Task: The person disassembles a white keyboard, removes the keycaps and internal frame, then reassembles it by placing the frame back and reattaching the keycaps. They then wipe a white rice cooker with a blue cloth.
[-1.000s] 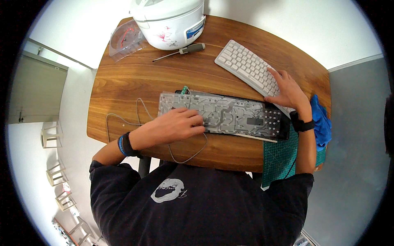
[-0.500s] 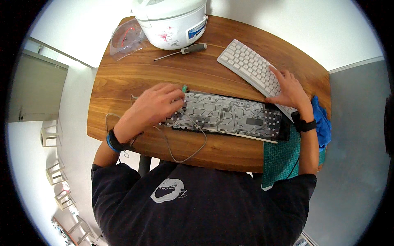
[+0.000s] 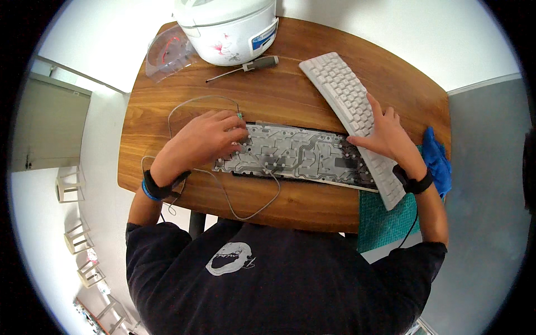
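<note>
A pale circuit membrane sheet [image 3: 290,153] with dark traces lies on a black keyboard base at the table's front. My left hand [image 3: 215,134] bends its fingers over the sheet's left end, beside a small green circuit board [image 3: 240,115]; what the fingertips hold is hidden. In my right hand [image 3: 391,134] is a white keyboard [image 3: 343,89] with its keys up, thumb at its left edge and fingers across it. It slants over the membrane's right end. A thin grey cable [image 3: 226,192] loops from near my left hand.
A white rice cooker [image 3: 223,39] stands at the back left, a screwdriver [image 3: 245,68] before it. Left of the cooker lies a clear plastic piece [image 3: 167,56]. A green cutting mat [image 3: 385,229] and a blue cloth [image 3: 435,162] are at the table's right edge.
The white keyboard has swung steeper, its near end now covering the membrane's right end. My right hand moved slightly left with it. The green board shifted left, and a cable loop shows behind my left hand.
</note>
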A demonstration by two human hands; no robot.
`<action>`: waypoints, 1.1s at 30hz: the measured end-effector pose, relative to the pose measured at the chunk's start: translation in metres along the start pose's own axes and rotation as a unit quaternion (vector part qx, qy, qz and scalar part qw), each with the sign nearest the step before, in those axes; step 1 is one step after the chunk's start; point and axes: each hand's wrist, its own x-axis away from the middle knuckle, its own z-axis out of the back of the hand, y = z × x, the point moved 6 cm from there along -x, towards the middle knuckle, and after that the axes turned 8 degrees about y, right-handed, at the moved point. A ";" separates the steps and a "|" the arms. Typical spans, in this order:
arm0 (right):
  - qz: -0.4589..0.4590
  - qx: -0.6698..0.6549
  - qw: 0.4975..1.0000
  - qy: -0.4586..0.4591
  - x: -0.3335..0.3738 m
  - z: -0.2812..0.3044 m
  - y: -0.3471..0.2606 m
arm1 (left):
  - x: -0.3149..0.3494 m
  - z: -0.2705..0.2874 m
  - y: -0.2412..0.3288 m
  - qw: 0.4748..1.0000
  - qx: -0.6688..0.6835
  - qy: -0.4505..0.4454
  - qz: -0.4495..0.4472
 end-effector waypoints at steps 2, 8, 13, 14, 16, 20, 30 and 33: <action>-0.038 0.013 0.999 -0.030 -0.002 -0.008 -0.002 | -0.002 -0.001 0.008 0.999 0.006 0.020 -0.033; -0.009 0.030 0.997 -0.077 0.000 -0.005 -0.007 | 0.000 -0.010 0.009 0.998 0.025 0.006 -0.054; 0.198 0.111 0.973 -0.046 0.012 0.030 -0.026 | 0.005 -0.016 0.007 0.999 0.030 0.013 -0.043; 0.267 0.150 0.952 -0.012 0.015 0.033 -0.028 | 0.006 -0.018 0.007 0.998 0.033 0.017 -0.042; 0.352 0.236 0.902 0.078 0.016 0.033 -0.033 | 0.007 -0.018 0.008 0.998 0.036 0.022 -0.036; 0.476 0.323 0.807 0.128 0.008 0.014 -0.028 | 0.010 -0.019 0.009 0.999 0.036 0.023 -0.017; 0.563 0.339 0.750 0.073 -0.006 -0.001 -0.022 | 0.008 -0.013 0.010 0.997 0.056 0.053 0.001; 0.594 0.337 0.728 0.059 -0.010 -0.001 -0.024 | 0.009 -0.018 0.007 0.997 0.062 0.053 0.008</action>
